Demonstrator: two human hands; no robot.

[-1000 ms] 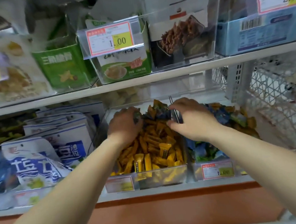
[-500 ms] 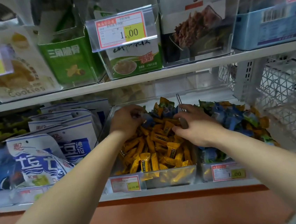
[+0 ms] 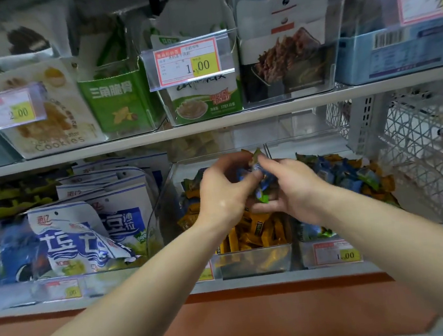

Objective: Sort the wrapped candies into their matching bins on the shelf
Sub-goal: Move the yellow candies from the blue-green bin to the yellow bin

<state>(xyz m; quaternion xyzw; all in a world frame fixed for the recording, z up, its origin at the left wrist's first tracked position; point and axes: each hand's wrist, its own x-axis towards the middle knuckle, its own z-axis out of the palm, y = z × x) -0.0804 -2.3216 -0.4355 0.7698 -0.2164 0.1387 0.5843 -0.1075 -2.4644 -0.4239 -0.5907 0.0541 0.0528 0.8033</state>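
While both hands meet over the lower shelf, a bunch of blue and green candies sits caught between them, lifted clear of the heap below; one greenish wrapper end pokes up above the knuckles. Left hand: fingers curled inward, thumb pressed on a blue wrapper, so it is grasping the bunch; right hand: cupped under and around the same bunch, fingers curled, also grasping; the two hands touch at the fingertips.

Directly beneath them, yellow candies fill a clear bin; a few darker wrappers lie at its far end, partly hidden by the hands. Just to the right, touching side to side, a second clear bin holds mixed candies, blue, green and orange; a price tag on its front reads 1.00.

Left of the yellow bin, blue-and-white pouches stand in a leaning stack; far right, a white wire basket, contents too blurred to tell.

Above, the upper shelf carries clear boxes of snack packs; a green carton; a cookie bag; another tag marked 1.00 hangs in front of a green-and-white pack. Below the bins, an orange-brown plinth.
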